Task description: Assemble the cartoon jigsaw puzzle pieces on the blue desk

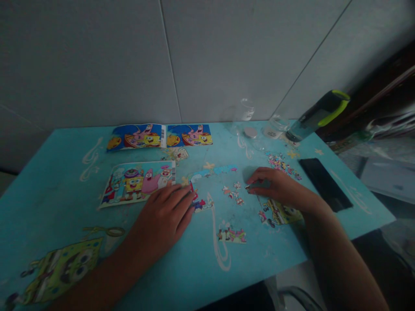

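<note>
My left hand (168, 211) lies palm down with its fingers apart, the fingertips beside the left edge of a partly joined puzzle border (214, 171) and over the lower right of a cartoon picture sheet (139, 183). To the right, my right hand (270, 183) pinches a small puzzle piece (247, 187) between thumb and fingers, just above the table. Between the hands lie several loose pieces (232, 194). A joined strip of pieces (232, 235) rests nearer the front edge. Past my right hand is a pile of small pieces (283, 166).
Two picture sheets (136, 137) lie along the back of the blue table (48, 181). Clear containers (247, 110), a round lid (250, 132) and a dark bottle with a green strap (316, 116) stand back right. A black strip (325, 183) lies at the right.
</note>
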Motion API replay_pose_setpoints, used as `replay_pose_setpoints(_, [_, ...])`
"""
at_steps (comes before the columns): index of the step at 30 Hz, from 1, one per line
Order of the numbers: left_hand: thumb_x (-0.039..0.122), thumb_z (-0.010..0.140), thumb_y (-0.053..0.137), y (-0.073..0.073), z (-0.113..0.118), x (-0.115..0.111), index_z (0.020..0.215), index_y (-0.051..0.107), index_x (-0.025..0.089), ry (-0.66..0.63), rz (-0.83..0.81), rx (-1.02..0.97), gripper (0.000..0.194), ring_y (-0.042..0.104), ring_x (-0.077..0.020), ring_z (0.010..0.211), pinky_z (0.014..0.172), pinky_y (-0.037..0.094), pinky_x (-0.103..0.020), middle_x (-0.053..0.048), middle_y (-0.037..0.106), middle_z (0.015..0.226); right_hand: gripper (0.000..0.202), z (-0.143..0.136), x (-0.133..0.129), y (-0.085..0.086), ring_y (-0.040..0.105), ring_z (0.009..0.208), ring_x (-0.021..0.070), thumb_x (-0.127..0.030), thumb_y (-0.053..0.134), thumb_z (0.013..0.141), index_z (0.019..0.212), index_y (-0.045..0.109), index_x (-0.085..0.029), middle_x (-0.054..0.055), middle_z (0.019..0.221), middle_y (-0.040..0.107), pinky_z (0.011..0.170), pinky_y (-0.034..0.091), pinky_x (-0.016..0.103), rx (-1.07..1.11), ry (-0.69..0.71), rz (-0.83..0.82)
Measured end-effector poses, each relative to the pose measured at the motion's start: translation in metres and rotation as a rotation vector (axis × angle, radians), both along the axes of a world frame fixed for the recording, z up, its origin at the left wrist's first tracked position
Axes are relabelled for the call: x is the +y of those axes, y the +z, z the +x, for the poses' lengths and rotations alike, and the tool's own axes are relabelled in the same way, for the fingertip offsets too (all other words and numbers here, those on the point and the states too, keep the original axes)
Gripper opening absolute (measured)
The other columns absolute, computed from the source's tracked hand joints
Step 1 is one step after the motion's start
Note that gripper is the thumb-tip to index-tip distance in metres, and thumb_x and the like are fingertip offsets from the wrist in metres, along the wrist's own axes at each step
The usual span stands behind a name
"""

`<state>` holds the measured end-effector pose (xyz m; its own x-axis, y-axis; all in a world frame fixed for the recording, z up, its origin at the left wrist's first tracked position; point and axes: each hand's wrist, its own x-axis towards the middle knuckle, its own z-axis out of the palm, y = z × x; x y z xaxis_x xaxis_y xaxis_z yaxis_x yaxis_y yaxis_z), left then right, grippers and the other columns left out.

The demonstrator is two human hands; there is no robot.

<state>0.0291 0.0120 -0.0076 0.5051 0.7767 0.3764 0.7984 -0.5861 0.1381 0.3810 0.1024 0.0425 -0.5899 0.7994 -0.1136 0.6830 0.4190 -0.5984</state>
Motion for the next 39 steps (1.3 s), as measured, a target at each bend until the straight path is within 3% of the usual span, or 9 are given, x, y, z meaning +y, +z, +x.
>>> replay_pose_setpoints(5, [0.023,0.099,0.055,0.002,0.002,0.001,0.127,0.065,0.016,0.006,0.001,-0.015,0.031,0.058,-0.0297,0.122,0.106,0.048,-0.055,-0.009,0.066,0.133,0.016,0.0,0.0,0.001,0.068,0.091,0.0188,-0.04,0.072,0.09,0.098,0.074,-0.027,0.003,0.101,0.072,0.086,0.053,0.036,0.007,0.001,-0.012])
replay_pose_setpoints(11, [0.023,0.1,0.054,0.003,0.004,-0.001,0.128,0.065,0.018,0.021,-0.021,-0.023,0.03,0.058,-0.0287,0.122,0.107,0.048,-0.054,-0.009,0.065,0.134,0.02,-0.006,-0.006,0.004,0.059,0.066,0.0147,-0.045,0.07,0.09,0.089,0.074,-0.026,-0.001,0.075,0.068,0.062,0.048,0.03,0.065,-0.142,0.013])
replay_pose_setpoints(16, [0.023,0.1,0.054,0.005,0.006,-0.002,0.129,0.065,0.019,0.036,-0.035,-0.029,0.031,0.058,-0.0282,0.123,0.106,0.048,-0.053,-0.01,0.065,0.133,0.031,-0.029,-0.018,0.003,0.063,0.078,0.0168,-0.042,0.062,0.097,0.123,0.071,-0.03,0.002,0.091,0.071,0.065,0.05,0.03,0.209,-0.102,0.018])
replay_pose_setpoints(22, [0.023,0.1,0.053,0.007,0.008,-0.003,0.125,0.067,0.017,0.039,-0.033,-0.009,0.029,0.058,-0.0297,0.12,0.104,0.048,-0.054,-0.01,0.066,0.131,0.026,-0.061,-0.035,-0.001,0.066,0.081,0.0181,-0.037,0.06,0.098,0.117,0.076,-0.029,0.005,0.099,0.073,0.067,0.054,0.032,0.266,-0.039,-0.112])
replay_pose_setpoints(27, [0.023,0.1,0.053,0.009,0.009,-0.002,0.126,0.066,0.018,0.044,-0.04,-0.007,0.03,0.057,-0.0292,0.121,0.105,0.047,-0.052,-0.009,0.066,0.132,0.031,-0.071,-0.042,-0.01,0.069,0.088,0.0203,-0.035,0.06,0.099,0.128,0.07,-0.035,0.004,0.108,0.074,0.072,0.058,0.034,0.25,0.01,-0.101])
replay_pose_setpoints(32, [0.023,0.1,0.054,0.011,0.01,-0.002,0.126,0.066,0.018,0.049,-0.046,-0.031,0.028,0.058,-0.0285,0.12,0.106,0.047,-0.051,-0.008,0.067,0.129,0.032,-0.078,-0.045,-0.015,0.069,0.098,0.0217,-0.032,0.059,0.1,0.13,0.07,-0.033,0.005,0.111,0.073,0.086,0.058,0.038,0.207,0.041,0.003])
replay_pose_setpoints(39, [0.023,0.1,0.055,0.009,0.01,-0.003,0.127,0.065,0.018,0.056,-0.069,-0.02,0.029,0.057,-0.0279,0.121,0.107,0.045,-0.051,-0.008,0.066,0.13,0.028,-0.084,-0.046,-0.026,0.068,0.09,0.0235,-0.037,0.067,0.095,0.118,0.075,-0.024,0.007,0.098,0.073,0.085,0.056,0.041,0.066,0.076,0.25])
